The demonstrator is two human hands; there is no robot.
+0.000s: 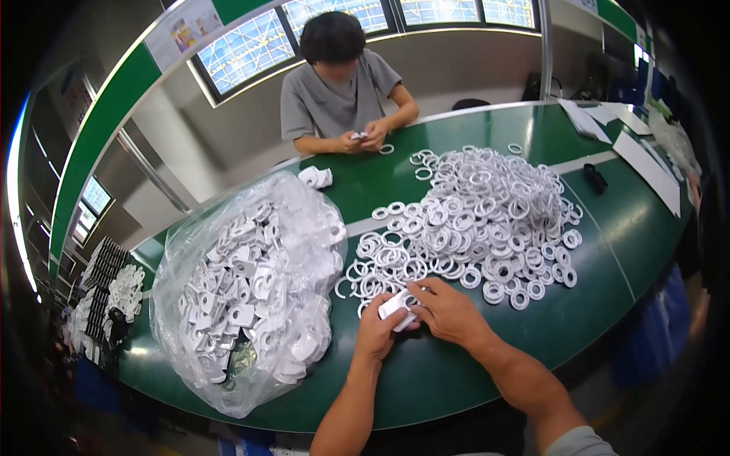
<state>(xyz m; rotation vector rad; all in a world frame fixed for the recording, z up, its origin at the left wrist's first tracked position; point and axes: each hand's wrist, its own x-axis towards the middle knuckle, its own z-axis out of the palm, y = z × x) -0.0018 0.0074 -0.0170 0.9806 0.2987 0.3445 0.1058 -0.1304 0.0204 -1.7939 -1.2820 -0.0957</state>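
A long green-topped table [426, 380] carries the heap of loose white rings [494, 205] and spreads out on every side of it. Beyond the heap, to its left, a co-worker in a grey T-shirt [334, 106] sits with head bowed and both hands around something small and white. Left of the heap lies a big clear plastic bag [257, 401], open at the top and filled with white plastic pieces with round holes [247, 262]. The heap itself is densest at its far right, thinning to scattered rings along its near and left edges. Right of the heap, a long white sheet [646, 173] lies near the table's edge.

At the heap's near edge are the person's hands. The left hand [375, 332] grips a white plastic piece [394, 306] between thumb and fingers; the right hand [450, 313] is nearly closed, its fingertips on the piece's round end. Whether those fingertips also hold a ring cannot be told. A small black object [595, 178] lies just right of the heap.
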